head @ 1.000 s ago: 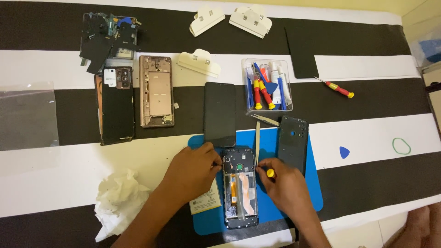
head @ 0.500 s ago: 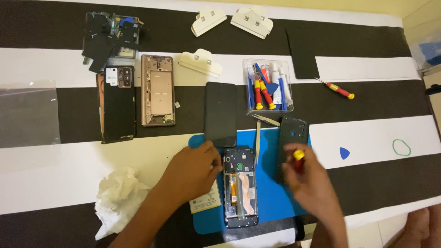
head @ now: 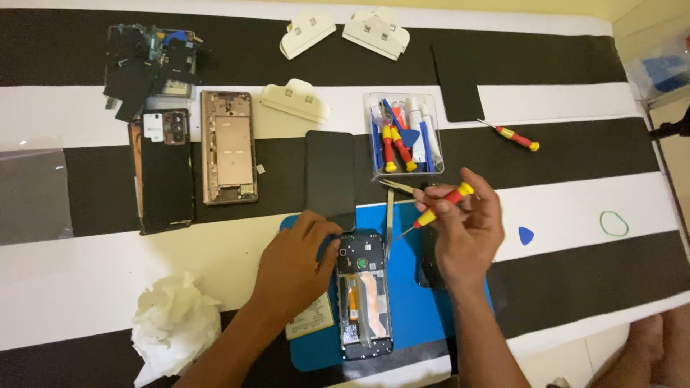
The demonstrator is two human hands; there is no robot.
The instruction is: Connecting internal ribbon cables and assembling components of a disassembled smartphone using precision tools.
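Striped table cover (head: 575, 208) carries a blue work mat (head: 410, 316) near its front edge, and the opened smartphone (head: 364, 294) lies on the mat's left half, back off, insides up. Left hand (head: 295, 269) is cupped against the phone's upper left side, pinning it; keep that pressure flat so the body can't twist. Right hand (head: 467, 230) is closed on a red-and-yellow screwdriver (head: 438, 208), raised above the mat with the tip angled down-left toward the phone's top. Judgement: bring the tip in vertical and seat it fully before turning, so the small screw heads don't strip. A dark back cover (head: 429, 262) sits partly hidden under the right hand. Screws too small to see; left fingertips hidden behind the phone edge.
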